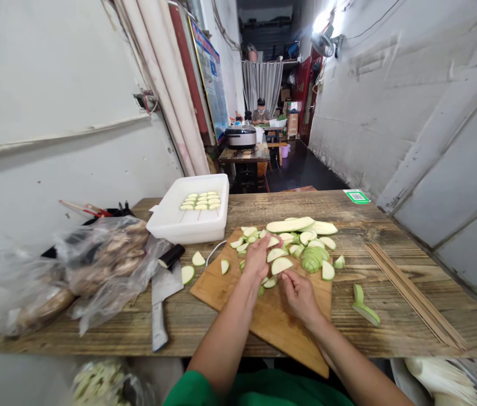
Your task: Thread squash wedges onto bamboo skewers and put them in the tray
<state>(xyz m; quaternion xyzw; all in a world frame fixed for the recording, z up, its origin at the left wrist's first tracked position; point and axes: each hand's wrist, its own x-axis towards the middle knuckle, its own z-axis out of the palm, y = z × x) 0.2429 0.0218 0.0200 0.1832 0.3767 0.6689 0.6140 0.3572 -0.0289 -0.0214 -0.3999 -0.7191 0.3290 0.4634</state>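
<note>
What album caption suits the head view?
Bare left hand and right hand handle pale, green-skinned half-round slices above a brown wooden cutting board.

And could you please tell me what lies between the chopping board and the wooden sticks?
In the head view, three vegetable pieces lie on the table between the chopping board and the wooden sticks, two of them close together.

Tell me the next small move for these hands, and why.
Probably line up the zucchini slice by the left hand with the one at the right hand: both sit close together, and skewered slices lie in neat rows inside the white box.
</note>
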